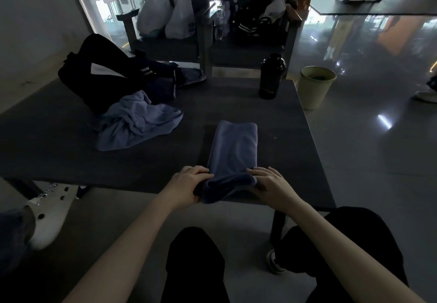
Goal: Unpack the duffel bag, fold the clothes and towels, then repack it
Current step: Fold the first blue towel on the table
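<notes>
A blue towel [233, 146] lies in a long folded strip on the dark table [236, 104], its near end rolled up at the table's front edge. My left hand [186, 184] grips that rolled end on its left side. On the right side, my right hand [269, 182] holds the same end with curled fingers. A second, crumpled blue towel [137, 122] lies to the left. Behind it sits the black duffel bag [94, 75], with dark clothes [163, 75] spilling out beside it.
A black shaker bottle [272, 76] stands at the table's far right. On the floor to the right is a pale green bin [315, 87]. Chairs behind hold white plastic bags [165, 11] and a dark jacket [257, 23]. Another person's white clog [50, 212] shows at the left.
</notes>
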Demonstrator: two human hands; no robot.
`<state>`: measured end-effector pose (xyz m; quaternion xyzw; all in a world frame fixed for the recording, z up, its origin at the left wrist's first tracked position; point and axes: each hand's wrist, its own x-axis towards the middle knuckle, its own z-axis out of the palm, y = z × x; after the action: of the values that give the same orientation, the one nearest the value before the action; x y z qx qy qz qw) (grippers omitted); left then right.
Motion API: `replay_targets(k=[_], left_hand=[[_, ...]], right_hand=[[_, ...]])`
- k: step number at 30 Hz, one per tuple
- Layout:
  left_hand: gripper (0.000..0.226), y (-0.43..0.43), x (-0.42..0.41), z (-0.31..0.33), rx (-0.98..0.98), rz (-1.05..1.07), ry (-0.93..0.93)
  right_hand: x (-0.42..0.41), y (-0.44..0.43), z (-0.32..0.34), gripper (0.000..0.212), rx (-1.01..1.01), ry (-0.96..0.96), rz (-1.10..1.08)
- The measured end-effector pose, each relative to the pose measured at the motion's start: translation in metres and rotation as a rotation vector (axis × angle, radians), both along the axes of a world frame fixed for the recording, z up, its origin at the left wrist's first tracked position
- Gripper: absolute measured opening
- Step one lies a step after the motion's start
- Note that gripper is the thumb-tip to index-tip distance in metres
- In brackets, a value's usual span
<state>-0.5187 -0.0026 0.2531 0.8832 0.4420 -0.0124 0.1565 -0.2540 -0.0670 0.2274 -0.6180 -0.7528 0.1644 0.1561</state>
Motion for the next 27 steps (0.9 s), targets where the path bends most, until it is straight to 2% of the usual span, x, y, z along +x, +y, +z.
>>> replay_targets(k=[2,4,7,9,10,13,15,18,21,22,24,27], left_hand=[[0.075,0.004,0.002,0.003,-0.018,-0.006,-0.017],[0.072,0.008,0.008,0.002,-0.078,0.007,-0.101],[0.033,0.013,0.019,0.001,-0.165,0.092,-0.38],[0.014,0.012,0.03,0.01,-0.215,0.207,-0.524],[0.015,0.013,0.035,0.014,-0.239,0.271,-0.541],[0.019,0.02,0.045,0.014,-0.234,0.353,-0.575],[0.018,0.026,0.054,0.014,-0.251,0.411,-0.63],[0.017,0.034,0.065,0.018,-0.294,0.5,-0.769],[0.012,0.042,0.067,0.024,-0.508,0.515,-0.935],[0.008,0.046,0.065,0.024,-0.599,0.51,-0.949],[0.02,0.054,0.061,0.018,-0.68,0.475,-0.908],[0.03,0.064,0.059,0.009,-0.592,0.469,-0.797]], right_hand=[[-0.001,0.005,0.007,0.049,0.016,0.097,-0.055],[-0.001,0.009,0.014,0.041,0.019,0.141,-0.101],[-0.002,0.014,0.022,0.035,-0.012,0.287,-0.219],[-0.001,0.016,0.023,0.019,-0.073,0.443,-0.246],[0.001,0.017,0.023,0.006,-0.111,0.484,-0.222],[0.008,0.021,0.014,0.036,-0.092,0.404,-0.133],[0.006,0.026,0.009,0.024,-0.005,0.374,-0.166],[0.006,0.042,0.007,0.011,0.03,0.458,-0.295],[0.005,0.059,0.014,0.008,0.018,0.496,-0.343],[0.004,0.065,0.017,0.009,0.017,0.52,-0.378],[0.001,0.077,0.02,0.011,0.006,0.575,-0.47],[-0.002,0.095,0.018,0.021,-0.07,0.532,-0.55]])
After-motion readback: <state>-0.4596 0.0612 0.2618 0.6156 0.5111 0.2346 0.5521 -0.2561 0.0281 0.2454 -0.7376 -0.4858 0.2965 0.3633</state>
